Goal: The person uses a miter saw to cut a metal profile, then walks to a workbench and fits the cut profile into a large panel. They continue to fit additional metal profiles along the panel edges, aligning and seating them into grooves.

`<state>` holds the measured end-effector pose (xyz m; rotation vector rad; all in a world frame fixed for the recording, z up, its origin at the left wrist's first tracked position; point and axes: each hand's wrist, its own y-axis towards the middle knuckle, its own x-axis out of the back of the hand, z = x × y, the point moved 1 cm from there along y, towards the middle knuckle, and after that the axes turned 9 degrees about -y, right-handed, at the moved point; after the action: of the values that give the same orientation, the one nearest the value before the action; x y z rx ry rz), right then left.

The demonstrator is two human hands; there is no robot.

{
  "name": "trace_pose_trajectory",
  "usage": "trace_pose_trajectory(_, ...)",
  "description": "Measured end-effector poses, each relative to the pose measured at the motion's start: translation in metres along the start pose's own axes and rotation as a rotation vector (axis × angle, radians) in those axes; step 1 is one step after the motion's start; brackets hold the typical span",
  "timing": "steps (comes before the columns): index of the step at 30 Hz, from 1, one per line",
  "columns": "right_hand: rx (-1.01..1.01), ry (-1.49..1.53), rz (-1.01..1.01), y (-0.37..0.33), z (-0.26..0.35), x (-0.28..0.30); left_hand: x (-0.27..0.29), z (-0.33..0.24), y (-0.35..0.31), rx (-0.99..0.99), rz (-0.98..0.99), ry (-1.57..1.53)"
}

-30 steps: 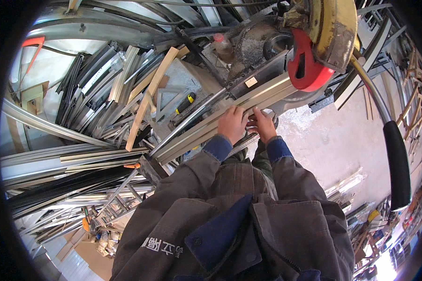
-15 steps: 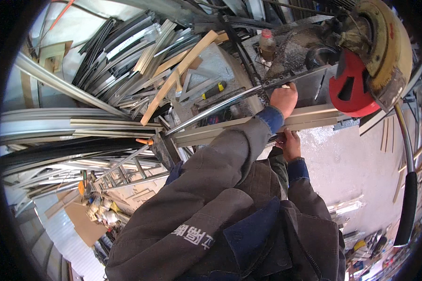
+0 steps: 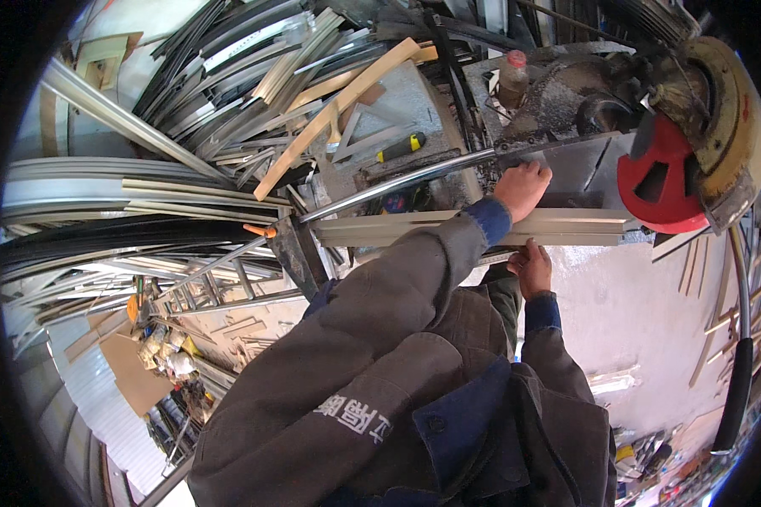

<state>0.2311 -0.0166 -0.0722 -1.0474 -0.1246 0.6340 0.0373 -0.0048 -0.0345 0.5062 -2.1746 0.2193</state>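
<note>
A long beige-grey metal profile (image 3: 566,230) lies across in front of me, along the near side of the saw bed. My left hand (image 3: 522,191) is closed above its far edge, over the dark metal fence plate (image 3: 588,165). What its curled fingers hold, if anything, is hidden. My right hand (image 3: 531,269) grips the near edge of the profile, thumb up against it and fingers bent beneath. To the right of both hands is a cut-off saw with a red blade guard (image 3: 661,182) and a worn yellow housing (image 3: 727,110).
A steel rod (image 3: 397,180) runs left to a dark end bracket (image 3: 298,253) with an orange handle. Behind lie a yellow-black tool (image 3: 402,147), a wooden strip (image 3: 338,118) and a red-capped bottle (image 3: 512,80). Stacked profiles (image 3: 68,198) fill the left. The saw's black-gripped lever (image 3: 738,389) hangs at right.
The profile lies lower and straighter across the view. A small pale thing at my left fingertips no longer shows. My right hand has shifted slightly right and down. The whole view has also shifted.
</note>
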Motion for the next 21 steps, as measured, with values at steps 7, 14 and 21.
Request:
trace_pose_trajectory(7, -0.004, 0.019, 0.000, 0.012, -0.019, 0.009, 0.105, 0.079, -0.087, 0.119, -0.182, -0.219)
trace_pose_trajectory(14, 0.031, -0.002, -0.019, -0.003, -0.005, -0.001, 0.146, 0.239, -0.167, 0.598, -0.143, 0.098)
trace_pose_trajectory(21, 0.049, 0.061, -0.062, -0.011, -0.010, 0.002, 0.144, 0.260, -0.167, 0.701, -0.227, 0.080)
